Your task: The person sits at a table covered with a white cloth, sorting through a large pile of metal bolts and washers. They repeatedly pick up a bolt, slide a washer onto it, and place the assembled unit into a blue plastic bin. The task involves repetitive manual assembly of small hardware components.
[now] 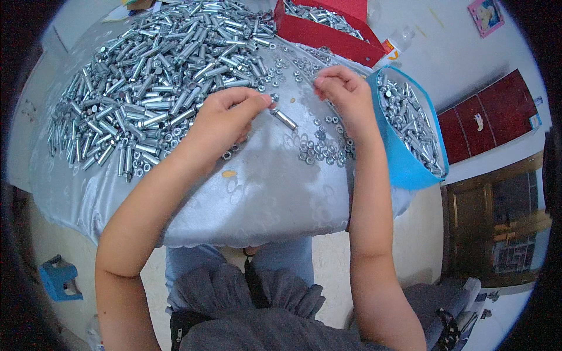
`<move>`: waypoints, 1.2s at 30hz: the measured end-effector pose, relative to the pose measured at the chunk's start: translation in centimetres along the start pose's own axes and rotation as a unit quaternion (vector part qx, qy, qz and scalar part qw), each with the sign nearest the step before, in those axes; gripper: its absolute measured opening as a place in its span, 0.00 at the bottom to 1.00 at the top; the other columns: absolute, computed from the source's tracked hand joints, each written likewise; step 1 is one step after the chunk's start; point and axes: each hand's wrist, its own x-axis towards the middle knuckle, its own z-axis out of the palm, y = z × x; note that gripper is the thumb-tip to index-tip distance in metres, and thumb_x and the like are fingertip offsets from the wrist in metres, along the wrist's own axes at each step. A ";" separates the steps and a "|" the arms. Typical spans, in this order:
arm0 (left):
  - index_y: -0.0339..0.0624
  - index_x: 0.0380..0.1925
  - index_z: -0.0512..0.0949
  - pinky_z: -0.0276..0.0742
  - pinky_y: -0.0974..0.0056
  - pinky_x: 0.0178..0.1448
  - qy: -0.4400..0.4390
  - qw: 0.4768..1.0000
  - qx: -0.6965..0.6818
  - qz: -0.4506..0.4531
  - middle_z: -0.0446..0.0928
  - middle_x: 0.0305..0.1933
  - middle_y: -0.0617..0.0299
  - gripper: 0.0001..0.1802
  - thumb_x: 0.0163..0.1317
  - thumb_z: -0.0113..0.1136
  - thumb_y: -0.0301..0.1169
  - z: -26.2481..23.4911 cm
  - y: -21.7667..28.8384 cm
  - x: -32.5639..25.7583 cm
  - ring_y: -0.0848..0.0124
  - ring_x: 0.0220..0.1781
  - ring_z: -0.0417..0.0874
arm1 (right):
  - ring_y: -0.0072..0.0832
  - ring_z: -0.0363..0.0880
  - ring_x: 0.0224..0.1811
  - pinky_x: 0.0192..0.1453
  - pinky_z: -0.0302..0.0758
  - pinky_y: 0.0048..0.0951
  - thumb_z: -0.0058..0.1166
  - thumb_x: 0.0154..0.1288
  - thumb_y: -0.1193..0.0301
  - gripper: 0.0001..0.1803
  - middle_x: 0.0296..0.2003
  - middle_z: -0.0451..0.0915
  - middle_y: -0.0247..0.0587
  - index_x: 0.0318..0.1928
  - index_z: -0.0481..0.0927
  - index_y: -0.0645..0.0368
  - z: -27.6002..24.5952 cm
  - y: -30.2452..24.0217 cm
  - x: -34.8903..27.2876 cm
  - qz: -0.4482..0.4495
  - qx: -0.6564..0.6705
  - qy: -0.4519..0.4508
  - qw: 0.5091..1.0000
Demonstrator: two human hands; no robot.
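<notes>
My left hand (pixel 230 119) pinches one end of a silvery sleeve anchor bolt (pixel 285 119), which points down and to the right over the table. Off to the right, my right hand (pixel 346 98) is raised with thumb and fingertips closed together; whatever they hold, if anything, is too small to make out. A large heap of similar metal anchor bolts (pixel 170 70) spreads beyond and left of my left hand. Loose nuts (pixel 322 149) lie below my right hand, and smaller rings or washers (pixel 304 64) are scattered farther back.
A blue fabric bin (pixel 404 169) full of bolts stands at the right edge of the table. Behind it are a red box (pixel 319 41) with more bolts and a clear plastic bottle (pixel 400 41). A shiny silver-grey cloth (pixel 257 205) covers the table.
</notes>
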 end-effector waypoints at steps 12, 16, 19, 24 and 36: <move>0.40 0.27 0.76 0.53 0.75 0.19 -0.029 0.999 -0.034 -0.002 0.61 0.13 0.73 0.12 0.56 0.52 0.37 -0.1 -0.3 0.3 0.82 0.15 0.60 | 0.17 0.72 0.28 0.32 0.69 0.16 0.55 0.52 0.77 0.08 0.26 0.76 0.33 0.35 0.75 0.63 3.4 -0.9 -1.8 0.042 0.083 -0.157 0.983; 0.40 0.25 0.76 0.54 0.75 0.20 -0.033 0.999 -0.035 0.003 0.61 0.13 0.72 0.11 0.55 0.52 0.37 -0.1 -0.1 0.2 0.82 0.15 0.60 | 0.17 0.73 0.29 0.33 0.69 0.17 0.55 0.52 0.76 0.09 0.27 0.76 0.33 0.36 0.75 0.63 3.5 -0.8 -1.9 0.044 0.105 -0.165 0.980; 0.41 0.24 0.76 0.54 0.75 0.20 -0.036 0.999 -0.029 0.007 0.61 0.13 0.72 0.11 0.54 0.52 0.37 -0.1 -0.5 0.3 0.81 0.15 0.60 | 0.17 0.74 0.31 0.35 0.70 0.17 0.56 0.52 0.76 0.09 0.29 0.77 0.34 0.37 0.76 0.63 3.5 -0.8 -2.0 0.051 0.101 -0.172 0.979; 0.42 0.20 0.75 0.54 0.74 0.20 -0.044 0.998 -0.033 0.007 0.62 0.12 0.71 0.10 0.53 0.52 0.36 -0.2 -0.3 0.2 0.80 0.14 0.61 | 0.19 0.75 0.35 0.38 0.71 0.17 0.56 0.52 0.76 0.10 0.32 0.78 0.36 0.37 0.75 0.63 3.5 -1.1 -2.1 0.070 0.113 -0.189 0.973; 0.41 0.19 0.74 0.55 0.74 0.20 -0.066 0.998 -0.019 0.015 0.64 0.12 0.70 0.11 0.54 0.52 0.36 -0.5 -0.5 0.4 0.81 0.15 0.62 | 0.22 0.76 0.39 0.44 0.72 0.20 0.56 0.53 0.76 0.11 0.34 0.77 0.37 0.38 0.74 0.65 4.0 -1.4 -2.3 0.062 0.136 -0.206 0.967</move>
